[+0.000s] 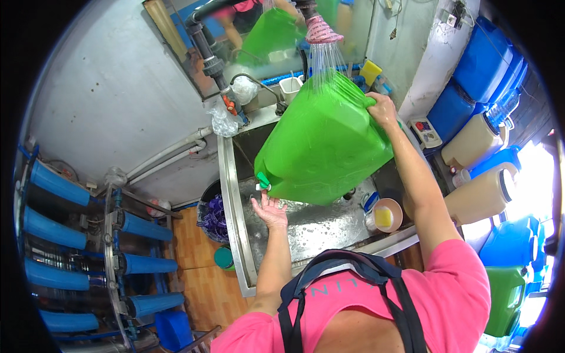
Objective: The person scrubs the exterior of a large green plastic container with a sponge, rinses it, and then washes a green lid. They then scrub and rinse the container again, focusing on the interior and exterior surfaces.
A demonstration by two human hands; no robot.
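A large green plastic jerrycan (326, 141) is tilted above a stainless steel sink (304, 229), its threaded mouth up under a shower head (323, 31). Streams of water fall on the mouth and upper side. My right hand (383, 110) is closed on the jerrycan near its mouth. My left hand (270, 212) is palm up with fingers spread, fingertips at the can's lower left corner, just below a small white spigot with a green lever (263, 181). Whether those fingertips bear any weight is not clear. A yellow sponge (383, 217) sits in a pinkish bowl (397, 209) in the sink.
A pipe with an orange valve handle (229, 104) and a curved metal faucet (256, 81) stand behind the sink's left corner. Blue filter housings (148, 264) line the left side. Beige jugs (479, 194) and blue containers (483, 61) are at right. A bin (212, 220) holds purple cloth.
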